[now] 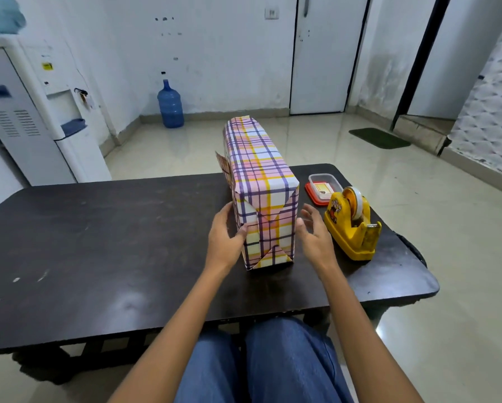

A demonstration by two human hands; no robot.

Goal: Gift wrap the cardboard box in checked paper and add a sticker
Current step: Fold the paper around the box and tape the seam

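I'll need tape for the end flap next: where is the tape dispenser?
In the head view the yellow tape dispenser stands on the right side of the table, just beyond the right hand, with a red-lidded container behind it.

One table (98,242) before you. On it: one wrapped box (261,175) in checked paper, running from middle to far edge. One yellow tape dispenser (351,228) near right edge, with one tape roll (355,199) in it. One small red-rimmed container (322,184) toward far right corner. Two hands of yours: left hand (225,237), right hand (313,231), one each side of box. On floor: one blue water jug (170,104), one green mat (379,138), one water dispenser (26,112).
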